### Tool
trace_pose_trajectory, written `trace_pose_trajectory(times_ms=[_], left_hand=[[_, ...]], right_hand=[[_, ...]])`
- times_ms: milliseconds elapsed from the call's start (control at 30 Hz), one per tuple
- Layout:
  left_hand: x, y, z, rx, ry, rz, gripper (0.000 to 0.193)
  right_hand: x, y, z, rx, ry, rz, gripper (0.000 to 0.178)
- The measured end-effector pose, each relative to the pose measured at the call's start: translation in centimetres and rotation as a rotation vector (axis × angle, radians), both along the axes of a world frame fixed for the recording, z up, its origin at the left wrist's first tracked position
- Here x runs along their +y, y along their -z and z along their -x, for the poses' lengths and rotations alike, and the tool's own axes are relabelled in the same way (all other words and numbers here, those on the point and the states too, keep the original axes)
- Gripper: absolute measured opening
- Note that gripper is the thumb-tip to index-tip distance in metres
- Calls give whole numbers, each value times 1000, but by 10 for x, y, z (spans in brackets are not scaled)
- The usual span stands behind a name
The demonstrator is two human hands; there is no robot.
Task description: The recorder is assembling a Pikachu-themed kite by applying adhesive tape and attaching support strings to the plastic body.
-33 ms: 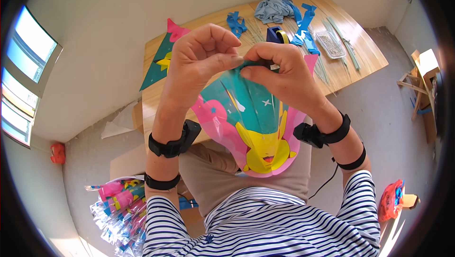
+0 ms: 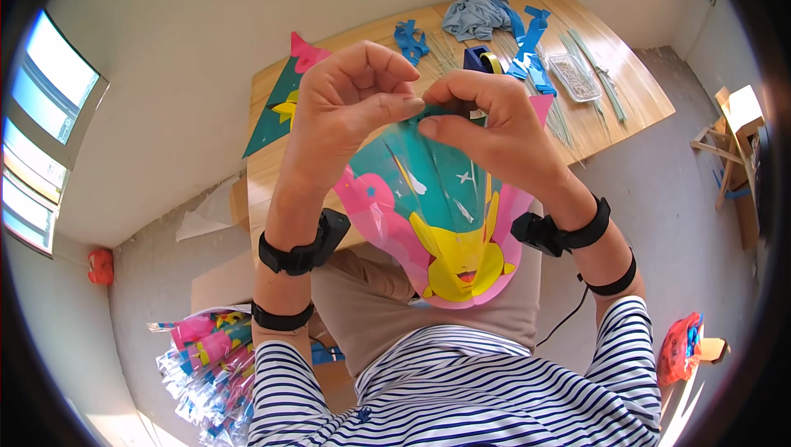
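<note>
A printed plastic kite point(image 2: 445, 183), green above with a pink border and a yellow cartoon figure, hangs down in front of me over my lap. At its gathered top end my left hand point(image 2: 339, 109) pinches with thumb and forefinger, the other fingers curled. My right hand point(image 2: 498, 121) grips the same edge close beside it, fingers bent over the film. Whatever small part lies between the fingertips is hidden. A similar kite point(image 2: 268, 127) lies on the left side of the wooden table point(image 2: 630, 88), behind my left hand.
Across the table lie blue strips point(image 2: 527, 51), a grey cloth point(image 2: 478, 17), a tape dispenser point(image 2: 486, 60), thin rods point(image 2: 597, 76) and a clear plastic box point(image 2: 575, 78) of small pieces. Bundled kites point(image 2: 214, 365) stand at lower left. A red bag point(image 2: 680, 348) is at right.
</note>
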State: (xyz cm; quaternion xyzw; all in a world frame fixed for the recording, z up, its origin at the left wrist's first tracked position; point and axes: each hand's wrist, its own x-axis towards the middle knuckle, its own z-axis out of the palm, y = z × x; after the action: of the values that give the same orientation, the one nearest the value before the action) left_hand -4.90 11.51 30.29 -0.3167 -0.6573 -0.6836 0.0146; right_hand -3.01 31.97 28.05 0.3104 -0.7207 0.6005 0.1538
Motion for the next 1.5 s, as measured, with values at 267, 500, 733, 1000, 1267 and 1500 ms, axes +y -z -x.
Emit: trace_pose_trajectory(times_ms=[267,500,733,1000,1267,1500], left_hand=[[6,3,-9,-46,-87,-66,16],[8,18,-14,-96,-144,-56,9],[12,18,-17,-80,-133,-44,10],[14,24,-19,-138,-164,-94,8],[23,30,-20,-83,-260,-96,5],[17,39,-15,-164,-357,-197,6]], right_hand=[[5,-11,4,-119,-83,41,10],[5,-12,2,-102,-35,15,9],[5,-12,1,-143,2,37,13],[-1,-7,5,-12,33,1,12],[4,6,18,-45,46,44,19],[102,132,93,-599,210,-74,28]])
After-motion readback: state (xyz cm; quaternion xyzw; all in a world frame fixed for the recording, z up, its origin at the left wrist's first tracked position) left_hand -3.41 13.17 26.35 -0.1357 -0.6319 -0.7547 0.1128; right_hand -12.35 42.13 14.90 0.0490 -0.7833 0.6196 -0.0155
